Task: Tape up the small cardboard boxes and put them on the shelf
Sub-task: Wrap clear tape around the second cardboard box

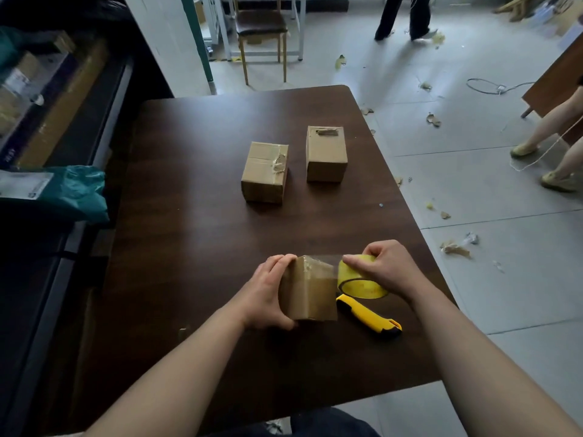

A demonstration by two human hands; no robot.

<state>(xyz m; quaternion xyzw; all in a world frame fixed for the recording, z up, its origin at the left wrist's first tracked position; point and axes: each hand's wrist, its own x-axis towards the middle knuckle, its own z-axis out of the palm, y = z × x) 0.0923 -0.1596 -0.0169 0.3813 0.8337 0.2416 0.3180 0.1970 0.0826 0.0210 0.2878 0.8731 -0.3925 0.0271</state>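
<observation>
At the near end of the counter (189,231), the left grip (268,291) clasps a small cardboard box (310,294) by its left side. The right grip (381,266) clutches a yellow tape roll (356,280), with a clear strip stretched from it onto the box top. A yellow utility knife (369,316) lies just beside them. Farther back, 2 more boxes stand near each other: a taped box (265,173) and a taller box (326,154).

Dark table (189,247): left box (265,176), right box (326,154) mid-table; yellow knife (369,313) near front edge.
</observation>
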